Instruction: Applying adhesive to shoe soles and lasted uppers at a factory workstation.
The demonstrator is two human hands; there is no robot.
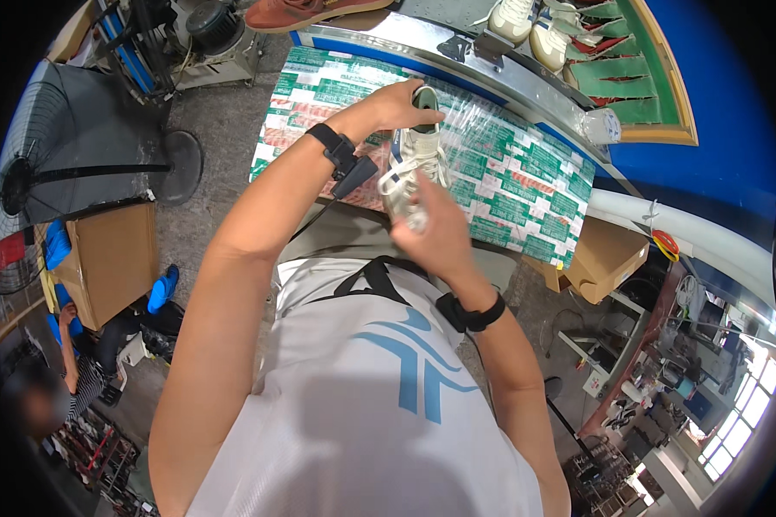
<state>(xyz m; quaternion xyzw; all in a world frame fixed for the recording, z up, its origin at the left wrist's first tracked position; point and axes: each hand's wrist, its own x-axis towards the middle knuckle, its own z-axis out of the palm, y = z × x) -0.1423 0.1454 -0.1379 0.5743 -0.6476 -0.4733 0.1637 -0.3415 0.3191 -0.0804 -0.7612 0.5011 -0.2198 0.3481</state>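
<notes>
A cream lace-up sneaker (418, 159) with dark blue side marks and a dark green lining rests on the patterned board, its toe pointing toward me. My left hand (395, 107) is closed around its heel, with the thumb at the shoe opening. Over the toe and lower laces is my right hand (438, 231), smeared by motion. Its fingertips are at the front of the shoe, and whether they pinch anything cannot be made out. The board (526, 202) beneath is covered in green, white and red print under shiny clear film.
Beyond the board runs a metal rail (388, 43), with a reddish-brown shoe (306, 12) and white sneakers (526, 26) behind it. A wood-framed tray (677, 103) holds green strips. A fan (103, 172) and another person (73, 362) are at left; a cardboard box (608, 254) is at right.
</notes>
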